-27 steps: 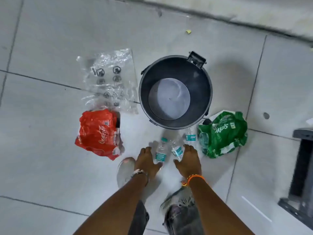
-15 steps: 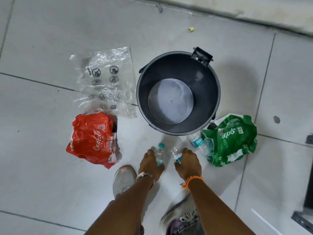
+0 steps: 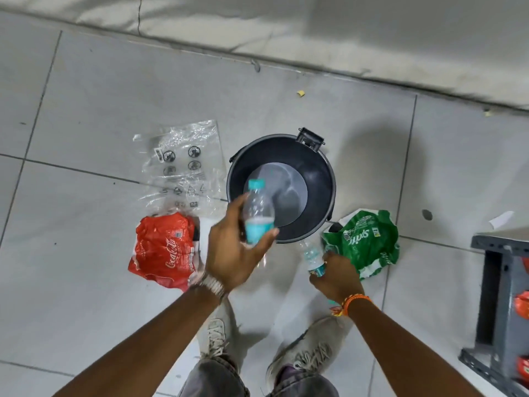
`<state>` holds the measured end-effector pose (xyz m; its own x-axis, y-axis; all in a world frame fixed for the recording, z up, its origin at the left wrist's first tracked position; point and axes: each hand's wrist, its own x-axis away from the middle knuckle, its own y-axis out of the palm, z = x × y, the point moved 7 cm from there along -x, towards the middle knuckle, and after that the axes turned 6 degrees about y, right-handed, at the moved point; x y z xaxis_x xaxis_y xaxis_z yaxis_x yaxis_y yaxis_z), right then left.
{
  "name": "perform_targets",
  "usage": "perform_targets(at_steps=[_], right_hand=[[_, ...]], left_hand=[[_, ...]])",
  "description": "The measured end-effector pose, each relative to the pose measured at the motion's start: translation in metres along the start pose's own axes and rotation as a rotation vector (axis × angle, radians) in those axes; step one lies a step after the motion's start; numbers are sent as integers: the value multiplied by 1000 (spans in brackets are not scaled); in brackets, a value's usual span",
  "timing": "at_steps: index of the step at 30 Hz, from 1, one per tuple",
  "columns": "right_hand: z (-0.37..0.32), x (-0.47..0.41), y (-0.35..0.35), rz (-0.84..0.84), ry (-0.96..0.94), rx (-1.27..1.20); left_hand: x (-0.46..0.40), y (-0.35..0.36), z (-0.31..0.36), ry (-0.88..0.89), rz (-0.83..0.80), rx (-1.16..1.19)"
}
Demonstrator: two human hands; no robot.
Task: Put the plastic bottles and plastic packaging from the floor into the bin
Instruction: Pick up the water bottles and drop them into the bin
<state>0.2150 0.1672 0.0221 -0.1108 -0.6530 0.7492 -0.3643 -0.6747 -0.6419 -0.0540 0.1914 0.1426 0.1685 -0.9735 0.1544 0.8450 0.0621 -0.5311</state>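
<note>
Left of the bin (image 3: 320, 156): clear wrap (image 3: 183, 164), red wrap (image 3: 163, 247). Left hand (image 3: 232, 253), fingers closed on a bottle (image 3: 257, 213) over the bin's near rim. Right hand (image 3: 337, 273) grips a second bottle (image 3: 313, 257) below the bin. Green wrap (image 3: 369, 242) lower right of it.

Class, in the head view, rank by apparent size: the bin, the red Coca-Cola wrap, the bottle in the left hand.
1. bin
2. red Coca-Cola wrap
3. bottle in the left hand; raised nearer the camera, so it looks enlarged.
</note>
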Motion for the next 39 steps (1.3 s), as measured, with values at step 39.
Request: perform_targets(at_steps=[39], right_hand=[[-11, -24, 36, 206, 206, -399]], left_hand=[[-65, 1, -82, -151, 191, -138]])
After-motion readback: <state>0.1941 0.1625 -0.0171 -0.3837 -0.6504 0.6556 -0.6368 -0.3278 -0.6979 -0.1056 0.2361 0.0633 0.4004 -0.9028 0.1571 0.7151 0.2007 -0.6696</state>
